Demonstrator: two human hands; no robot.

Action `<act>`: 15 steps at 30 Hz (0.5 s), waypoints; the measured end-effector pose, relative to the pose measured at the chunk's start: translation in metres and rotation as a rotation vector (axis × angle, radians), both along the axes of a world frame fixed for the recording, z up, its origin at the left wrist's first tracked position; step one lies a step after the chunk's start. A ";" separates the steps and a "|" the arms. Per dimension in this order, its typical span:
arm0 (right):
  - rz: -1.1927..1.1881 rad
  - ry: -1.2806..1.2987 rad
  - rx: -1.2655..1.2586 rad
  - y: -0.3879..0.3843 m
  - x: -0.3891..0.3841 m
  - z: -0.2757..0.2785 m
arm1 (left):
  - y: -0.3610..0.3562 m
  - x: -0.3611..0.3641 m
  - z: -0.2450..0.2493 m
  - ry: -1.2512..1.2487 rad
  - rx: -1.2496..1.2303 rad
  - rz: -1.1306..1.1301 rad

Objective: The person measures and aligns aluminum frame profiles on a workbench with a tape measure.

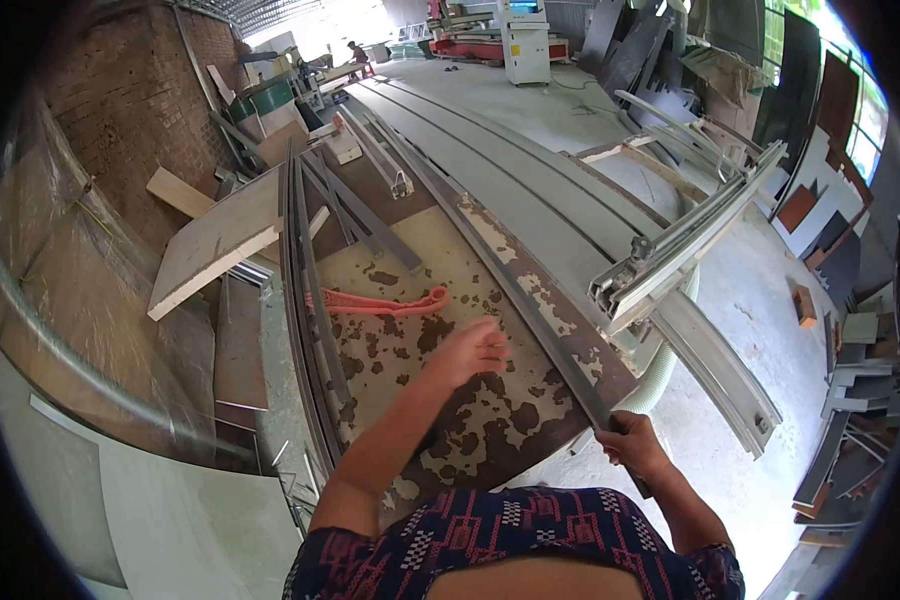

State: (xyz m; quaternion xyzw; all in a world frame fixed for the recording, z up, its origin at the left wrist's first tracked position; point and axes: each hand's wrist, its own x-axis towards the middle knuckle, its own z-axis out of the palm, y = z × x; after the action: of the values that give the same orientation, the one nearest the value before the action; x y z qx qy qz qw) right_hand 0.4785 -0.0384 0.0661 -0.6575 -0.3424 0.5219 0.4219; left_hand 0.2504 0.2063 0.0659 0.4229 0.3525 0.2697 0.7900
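My right hand (pixel 635 443) grips the near end of a long dark metal strip (pixel 515 290) that runs along the right edge of a worn, patchy workbench top (pixel 410 300). My left hand (pixel 475 348) hovers over the bench's stained middle, fingers loosely curled and holding nothing. A pink-orange clamp-like tool (pixel 380 302) lies on the bench just beyond the left hand.
Several more dark strips (pixel 305 270) lie along the bench's left edge. An aluminium rail assembly (pixel 690 240) sits to the right above a corrugated hose (pixel 660 385). A pale board (pixel 215 240) leans at left by a brick wall. Offcuts litter the floor right. A person works far back.
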 end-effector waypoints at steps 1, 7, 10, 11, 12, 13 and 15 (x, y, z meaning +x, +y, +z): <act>0.007 -0.014 -0.006 -0.002 -0.002 0.000 | 0.005 0.025 -0.005 0.062 -0.084 0.027; -0.026 -0.051 0.035 -0.030 -0.014 0.015 | 0.017 0.097 -0.024 -0.100 -0.219 0.147; -0.058 -0.053 0.032 -0.045 -0.020 0.018 | 0.012 0.110 -0.027 -0.211 -0.306 0.241; -0.072 -0.052 0.024 -0.048 -0.020 0.020 | 0.010 0.113 -0.027 -0.257 -0.294 0.220; -0.091 -0.044 0.025 -0.051 -0.020 0.023 | 0.008 0.114 -0.025 -0.302 -0.282 0.199; -0.110 -0.034 0.025 -0.053 -0.020 0.025 | 0.007 0.114 -0.022 -0.347 -0.270 0.180; -0.123 -0.019 0.023 -0.055 -0.019 0.026 | 0.004 0.115 -0.011 -0.324 -0.256 0.193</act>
State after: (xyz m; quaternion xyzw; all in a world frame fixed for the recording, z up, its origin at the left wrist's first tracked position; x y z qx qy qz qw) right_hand 0.4591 -0.0933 0.0919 -0.6775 -0.3111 0.4847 0.4574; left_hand 0.3656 0.2102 0.0549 0.2346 0.2915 0.3615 0.8540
